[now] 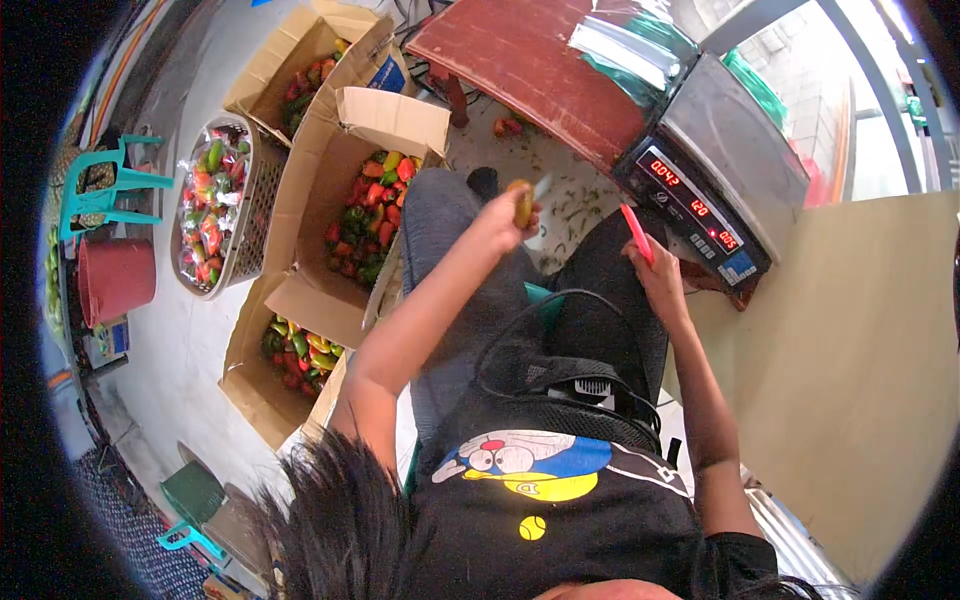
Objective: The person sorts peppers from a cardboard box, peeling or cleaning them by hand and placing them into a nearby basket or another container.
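My left hand (510, 217) is raised above my left knee, its fingers closed around a yellowish-brown pepper (524, 205). A pale, blurred tip (543, 186) shows just beside that pepper; what it belongs to is unclear. Over my other thigh, my right hand (654, 271) grips a slim pink-red handle (636, 233), perhaps of a knife, pointing up and away from me. Left of my legs, a cardboard box (311, 195) holds many red, green and orange peppers (375, 202). Green scraps (577, 225) lie scattered on the floor between my knees.
A digital scale (697, 202) with lit red digits stands at the right, beside a reddish wooden table (525, 56) bearing plastic bags (630, 52). Two more pepper boxes (244, 382) and a basket of bagged peppers (259, 217) are at the left, near a turquoise stool (120, 180).
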Demonstrator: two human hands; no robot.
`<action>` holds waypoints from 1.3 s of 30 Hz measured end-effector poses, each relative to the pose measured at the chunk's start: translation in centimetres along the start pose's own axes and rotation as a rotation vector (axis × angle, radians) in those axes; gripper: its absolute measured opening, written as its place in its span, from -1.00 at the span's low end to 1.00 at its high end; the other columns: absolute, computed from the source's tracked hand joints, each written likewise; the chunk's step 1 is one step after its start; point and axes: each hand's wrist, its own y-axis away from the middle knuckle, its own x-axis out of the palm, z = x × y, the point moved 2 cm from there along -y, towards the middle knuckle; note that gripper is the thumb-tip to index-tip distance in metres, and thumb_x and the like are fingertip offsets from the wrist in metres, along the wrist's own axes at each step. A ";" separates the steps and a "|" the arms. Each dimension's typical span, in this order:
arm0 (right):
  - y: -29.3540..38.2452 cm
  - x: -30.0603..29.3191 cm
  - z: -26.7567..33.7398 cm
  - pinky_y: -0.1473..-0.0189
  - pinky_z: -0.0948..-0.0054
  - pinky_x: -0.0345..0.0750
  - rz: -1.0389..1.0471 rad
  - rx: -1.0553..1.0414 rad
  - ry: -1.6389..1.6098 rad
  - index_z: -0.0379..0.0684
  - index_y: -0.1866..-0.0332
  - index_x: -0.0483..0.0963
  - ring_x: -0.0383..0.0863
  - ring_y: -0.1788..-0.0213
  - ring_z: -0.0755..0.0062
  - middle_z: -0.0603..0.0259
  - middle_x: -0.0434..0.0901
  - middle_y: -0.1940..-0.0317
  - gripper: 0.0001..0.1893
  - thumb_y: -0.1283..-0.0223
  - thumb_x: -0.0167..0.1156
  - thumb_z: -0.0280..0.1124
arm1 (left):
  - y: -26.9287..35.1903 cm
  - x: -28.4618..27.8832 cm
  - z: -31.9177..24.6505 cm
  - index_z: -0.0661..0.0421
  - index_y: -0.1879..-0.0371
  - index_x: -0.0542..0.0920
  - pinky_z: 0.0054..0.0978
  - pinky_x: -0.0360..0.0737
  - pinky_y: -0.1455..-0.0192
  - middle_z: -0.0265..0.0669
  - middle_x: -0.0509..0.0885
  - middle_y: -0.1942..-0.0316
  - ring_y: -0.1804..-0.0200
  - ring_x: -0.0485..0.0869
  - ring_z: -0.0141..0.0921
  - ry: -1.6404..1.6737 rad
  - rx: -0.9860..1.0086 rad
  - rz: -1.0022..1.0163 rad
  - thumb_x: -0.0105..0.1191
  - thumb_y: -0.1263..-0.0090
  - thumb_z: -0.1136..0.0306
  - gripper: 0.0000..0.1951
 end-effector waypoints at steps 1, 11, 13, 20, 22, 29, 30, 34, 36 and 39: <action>0.0 0.1 -0.4 0.38 0.45 0.37 -0.026 -0.007 -0.023 -0.27 0.15 0.50 0.40 0.49 0.50 0.17 0.40 0.53 -0.79 -0.36 0.13 -0.31 | -3.4 -0.9 1.5 -0.05 0.15 0.53 -0.27 0.44 0.37 -0.26 0.58 0.35 0.37 0.51 -0.33 -0.085 -0.094 -0.088 0.02 -0.45 0.11 -0.79; -0.2 -0.1 -1.1 0.21 0.46 0.46 -0.024 0.086 -0.129 -0.28 0.14 0.52 0.46 0.34 0.57 0.29 0.51 0.46 -0.77 -0.34 0.15 -0.30 | -25.9 -5.4 -4.6 0.08 0.05 0.59 -0.17 0.53 0.16 -0.08 0.62 0.16 0.18 0.60 -0.16 -0.840 0.356 -0.238 0.03 -0.38 0.16 -0.70; 0.1 -0.1 -0.8 0.21 0.48 0.46 -0.021 0.092 -0.184 -0.28 0.15 0.53 0.46 0.34 0.57 0.29 0.51 0.45 -0.77 -0.34 0.14 -0.31 | -24.5 -4.9 -3.5 0.11 0.03 0.60 -0.18 0.55 0.12 -0.03 0.63 0.12 0.15 0.62 -0.12 -1.332 0.484 -0.076 0.06 -0.36 0.18 -0.67; -0.6 0.3 -0.7 0.19 0.47 0.47 -0.054 0.067 -0.219 -0.28 0.18 0.53 0.49 0.34 0.53 0.26 0.55 0.43 -0.78 -0.33 0.15 -0.30 | -10.0 4.3 1.7 0.17 -0.05 0.60 -0.23 0.58 0.07 0.01 0.67 0.09 0.15 0.67 -0.11 -1.918 0.808 0.776 0.08 -0.35 0.18 -0.62; -0.5 0.4 -0.5 0.20 0.46 0.47 -0.070 0.040 -0.229 -0.28 0.17 0.54 0.49 0.35 0.52 0.26 0.56 0.43 -0.78 -0.32 0.15 -0.31 | -4.1 4.6 1.8 0.17 -0.07 0.59 -0.26 0.58 0.10 -0.05 0.69 0.12 0.18 0.68 -0.17 -1.681 0.581 0.612 0.06 -0.38 0.21 -0.62; -0.6 0.8 -1.2 0.25 0.43 0.46 -0.085 -0.001 -0.271 -0.26 0.17 0.55 0.48 0.39 0.47 0.23 0.55 0.46 -0.81 -0.31 0.13 -0.35 | 2.0 2.2 1.4 0.22 -0.16 0.52 -0.39 0.58 0.15 -0.23 0.69 0.11 0.26 0.67 -0.42 -1.319 0.374 0.534 0.07 -0.39 0.18 -0.55; -0.5 0.7 -1.0 0.25 0.43 0.46 -0.088 -0.002 -0.272 -0.26 0.17 0.55 0.48 0.39 0.47 0.23 0.55 0.46 -0.81 -0.31 0.13 -0.35 | 2.6 2.7 1.2 0.20 -0.20 0.50 -0.39 0.56 0.03 -0.21 0.67 0.01 0.14 0.65 -0.40 -1.362 0.327 0.467 0.06 -0.40 0.21 -0.54; -0.5 0.9 -1.0 0.37 0.50 0.38 -0.064 0.006 -0.266 -0.25 0.20 0.55 0.42 0.48 0.54 0.33 0.52 0.50 -0.84 -0.31 0.14 -0.37 | 2.6 3.0 1.2 0.18 -0.25 0.47 -0.41 0.53 -0.12 -0.19 0.64 -0.09 -0.01 0.62 -0.40 -1.315 0.341 0.420 0.05 -0.41 0.26 -0.54; -0.5 1.2 -1.0 0.42 0.52 0.34 -0.073 -0.066 -0.240 -0.25 0.21 0.55 0.39 0.51 0.58 0.38 0.50 0.52 -0.84 -0.31 0.14 -0.37 | 3.8 2.6 0.8 0.18 -0.24 0.48 -0.41 0.51 -0.15 -0.20 0.65 -0.08 -0.03 0.62 -0.40 -1.240 0.446 0.446 0.04 -0.43 0.27 -0.56; -0.6 1.1 -0.4 0.52 0.59 0.25 -0.063 -0.037 -0.370 -0.23 0.21 0.55 0.31 0.58 0.69 0.48 0.46 0.55 -0.83 -0.34 0.14 -0.35 | 9.2 3.3 -1.1 0.17 -0.19 0.52 -0.41 0.49 -0.20 -0.24 0.65 -0.06 -0.06 0.62 -0.41 -0.978 0.553 0.505 0.02 -0.45 0.29 -0.62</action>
